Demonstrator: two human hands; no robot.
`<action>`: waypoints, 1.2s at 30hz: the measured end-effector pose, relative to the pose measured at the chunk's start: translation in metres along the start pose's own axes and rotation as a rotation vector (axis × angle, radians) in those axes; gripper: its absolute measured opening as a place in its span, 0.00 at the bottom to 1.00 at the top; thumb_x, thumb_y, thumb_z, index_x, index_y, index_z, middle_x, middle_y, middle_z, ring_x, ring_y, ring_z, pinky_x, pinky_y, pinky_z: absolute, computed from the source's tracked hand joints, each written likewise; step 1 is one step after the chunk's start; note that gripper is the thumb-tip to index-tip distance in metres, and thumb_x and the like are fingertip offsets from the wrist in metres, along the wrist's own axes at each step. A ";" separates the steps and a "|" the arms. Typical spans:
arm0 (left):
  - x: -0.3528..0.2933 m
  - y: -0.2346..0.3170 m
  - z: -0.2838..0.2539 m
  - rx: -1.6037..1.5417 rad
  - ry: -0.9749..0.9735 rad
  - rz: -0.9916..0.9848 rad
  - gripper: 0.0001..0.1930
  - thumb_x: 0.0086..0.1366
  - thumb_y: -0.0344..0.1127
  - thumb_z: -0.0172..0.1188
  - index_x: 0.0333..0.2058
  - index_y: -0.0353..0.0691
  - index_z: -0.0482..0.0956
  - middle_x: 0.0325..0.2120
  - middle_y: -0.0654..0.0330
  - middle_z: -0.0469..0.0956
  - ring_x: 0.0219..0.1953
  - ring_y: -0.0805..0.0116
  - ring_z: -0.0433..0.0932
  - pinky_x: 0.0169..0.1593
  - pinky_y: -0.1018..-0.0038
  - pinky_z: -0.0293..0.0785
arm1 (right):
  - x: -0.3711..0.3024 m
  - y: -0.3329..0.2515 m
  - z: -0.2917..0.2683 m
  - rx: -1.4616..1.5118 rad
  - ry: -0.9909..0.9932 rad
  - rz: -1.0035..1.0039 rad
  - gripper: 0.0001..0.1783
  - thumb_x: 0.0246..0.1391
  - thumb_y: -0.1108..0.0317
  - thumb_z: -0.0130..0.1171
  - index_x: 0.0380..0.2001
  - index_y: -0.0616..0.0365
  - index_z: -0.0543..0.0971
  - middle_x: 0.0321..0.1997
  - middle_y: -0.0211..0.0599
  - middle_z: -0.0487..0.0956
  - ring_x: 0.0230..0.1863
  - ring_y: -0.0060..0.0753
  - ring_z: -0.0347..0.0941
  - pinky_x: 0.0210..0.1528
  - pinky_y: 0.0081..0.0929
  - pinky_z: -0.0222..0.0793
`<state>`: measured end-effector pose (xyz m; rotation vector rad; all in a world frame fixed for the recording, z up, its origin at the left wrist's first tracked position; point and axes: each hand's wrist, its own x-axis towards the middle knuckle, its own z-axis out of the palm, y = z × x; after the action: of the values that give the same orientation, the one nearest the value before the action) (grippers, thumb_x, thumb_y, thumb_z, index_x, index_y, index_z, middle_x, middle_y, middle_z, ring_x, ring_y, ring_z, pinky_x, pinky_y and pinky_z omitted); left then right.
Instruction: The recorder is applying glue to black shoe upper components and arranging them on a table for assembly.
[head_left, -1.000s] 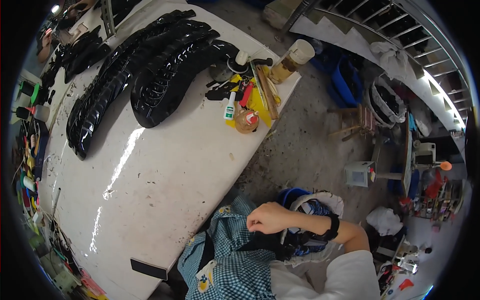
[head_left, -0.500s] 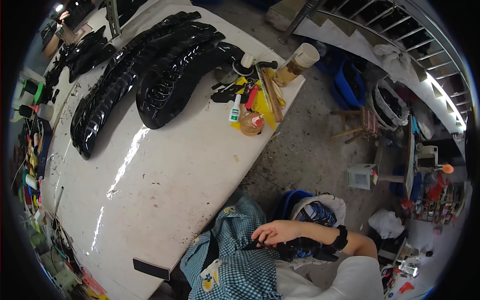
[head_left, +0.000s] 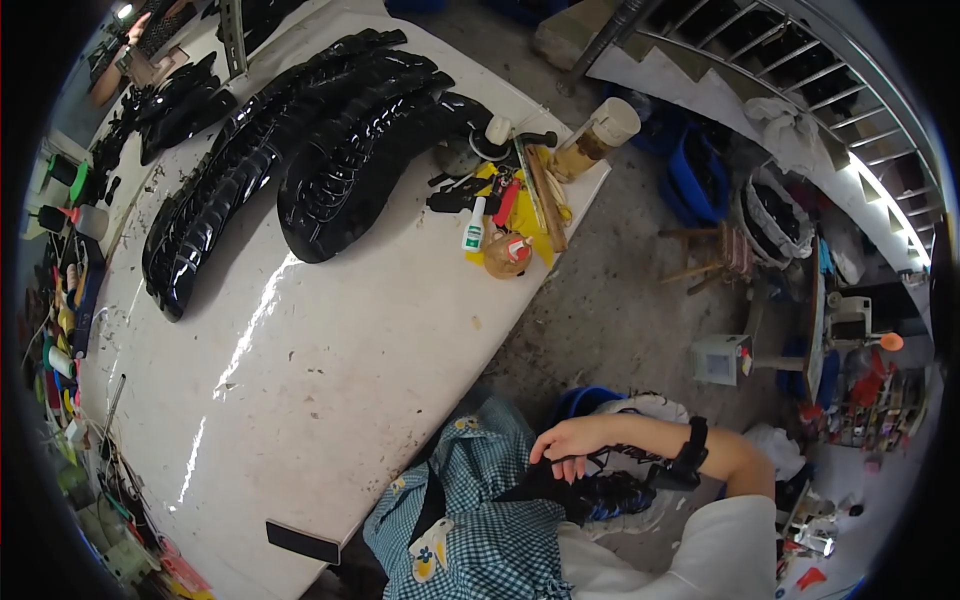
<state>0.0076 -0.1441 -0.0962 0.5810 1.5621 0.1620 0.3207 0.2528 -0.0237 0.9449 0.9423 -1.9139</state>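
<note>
My right hand (head_left: 572, 442) reaches in from the lower right, a black band with a small device on its wrist. Its fingers are curled down on a piece of dark, thin material (head_left: 545, 482) that hangs over my blue checked apron (head_left: 490, 535). Just beyond the hand, a white sack (head_left: 655, 408) holds glossy black pieces. My left hand does not show. Several long, shiny black ribbed pieces (head_left: 330, 205) lie in rows on the far part of the white table (head_left: 350, 350).
At the table's far right corner stand a jar of brown liquid (head_left: 597, 138), a small white-and-green bottle (head_left: 474, 225), a round brown container (head_left: 507, 256) and wooden sticks (head_left: 546, 200). A dark flat bar (head_left: 303, 541) lies at the near edge. Blue tubs (head_left: 695, 175) and a stool (head_left: 722, 250) stand on the floor.
My right hand has moved a little right and up, drawing the dark material with it. More of the material shows beneath the fingers. The things on the table keep their places.
</note>
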 end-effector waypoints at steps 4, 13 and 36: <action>0.006 -0.001 0.011 -0.019 0.063 0.038 0.15 0.56 0.38 0.53 0.37 0.34 0.69 0.34 0.55 0.73 0.38 0.60 0.71 0.37 0.69 0.70 | 0.015 -0.057 -0.002 -0.456 -0.105 0.126 0.18 0.53 0.63 0.36 0.39 0.66 0.67 0.26 0.47 0.74 0.23 0.34 0.74 0.24 0.27 0.74; 0.054 0.208 -0.073 0.193 0.132 0.777 0.14 0.52 0.31 0.50 0.40 0.39 0.71 0.39 0.52 0.71 0.42 0.54 0.69 0.46 0.67 0.65 | 0.069 -0.141 0.025 -1.048 -0.465 0.500 0.16 0.52 0.63 0.39 0.35 0.68 0.66 0.20 0.46 0.71 0.16 0.35 0.71 0.17 0.28 0.72; 0.082 0.317 -0.054 -0.170 -0.761 1.317 0.11 0.59 0.42 0.49 0.29 0.41 0.72 0.23 0.62 0.73 0.26 0.73 0.70 0.31 0.77 0.66 | 0.002 -0.432 0.004 -1.441 -0.061 -0.259 0.14 0.49 0.60 0.51 0.35 0.57 0.71 0.33 0.32 0.74 0.35 0.24 0.69 0.39 0.24 0.65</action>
<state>0.0402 0.1778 -0.0233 1.2752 0.2447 0.9261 -0.0571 0.4281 0.0920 -0.1151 1.9834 -0.9188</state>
